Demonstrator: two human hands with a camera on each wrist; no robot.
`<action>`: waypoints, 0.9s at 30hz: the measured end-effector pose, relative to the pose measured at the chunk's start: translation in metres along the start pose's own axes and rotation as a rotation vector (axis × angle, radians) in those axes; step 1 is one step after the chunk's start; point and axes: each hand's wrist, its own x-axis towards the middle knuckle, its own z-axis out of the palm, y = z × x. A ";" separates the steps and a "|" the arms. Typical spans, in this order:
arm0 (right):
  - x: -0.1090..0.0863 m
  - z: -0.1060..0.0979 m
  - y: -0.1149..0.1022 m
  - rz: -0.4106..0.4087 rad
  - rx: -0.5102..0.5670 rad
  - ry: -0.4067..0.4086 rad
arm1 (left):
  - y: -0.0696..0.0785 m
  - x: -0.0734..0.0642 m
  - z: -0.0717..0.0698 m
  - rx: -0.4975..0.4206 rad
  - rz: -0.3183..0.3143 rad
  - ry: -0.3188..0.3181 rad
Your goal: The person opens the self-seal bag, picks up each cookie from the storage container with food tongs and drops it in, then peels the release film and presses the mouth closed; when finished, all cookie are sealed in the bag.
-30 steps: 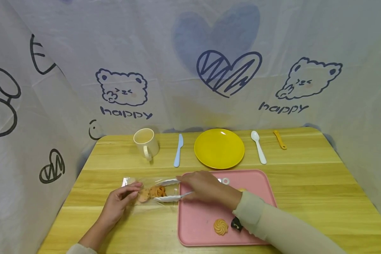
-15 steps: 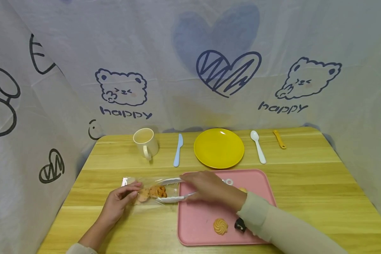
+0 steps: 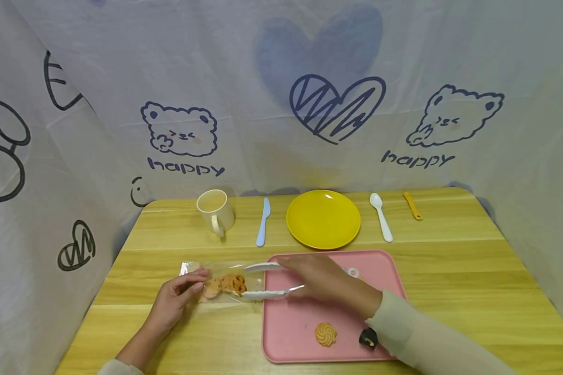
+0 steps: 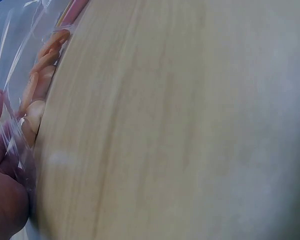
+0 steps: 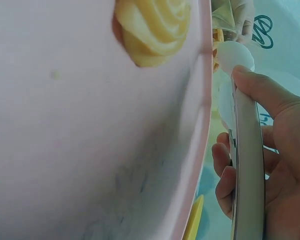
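My left hand [image 3: 180, 291] pinches the left end of a clear plastic bag [image 3: 225, 306] lying on the table. Several cookies [image 3: 233, 284] are inside it; the left wrist view shows these cookies [image 4: 42, 62] overlapping in a row. My right hand [image 3: 319, 278] holds tongs [image 3: 265, 295] with white tips and a metal handle. Spread apart with no cookie between them, the tips lie at the bag's right, mouth end. Under the right forearm is a pink tray [image 3: 286, 338], bearing a swirled cookie [image 3: 326, 334] and a dark piece [image 3: 368, 338], partly hidden by the sleeve.
Along the back stand a cream mug [image 3: 222, 213], a light blue knife [image 3: 263, 221], a yellow plate [image 3: 323, 219], a white spoon [image 3: 381, 216] and a small yellow-handled item [image 3: 413, 205]. A printed cloth [image 3: 262, 156] encloses the table's back and sides.
My right hand has drawn the tongs to the right, away from the cookies in the bag, and the tips have spread slightly. My left hand stays in place.
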 end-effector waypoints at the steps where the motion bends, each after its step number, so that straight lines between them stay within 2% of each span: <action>1: -0.002 -0.001 0.000 0.002 0.007 0.002 | 0.000 0.000 0.000 0.001 0.000 0.000; 14: -0.038 -0.014 0.006 0.069 0.029 -0.011 | 0.000 0.000 0.000 0.011 0.012 0.009; 27: -0.076 -0.021 0.017 0.111 0.015 0.057 | -0.001 0.000 0.000 0.000 0.001 0.006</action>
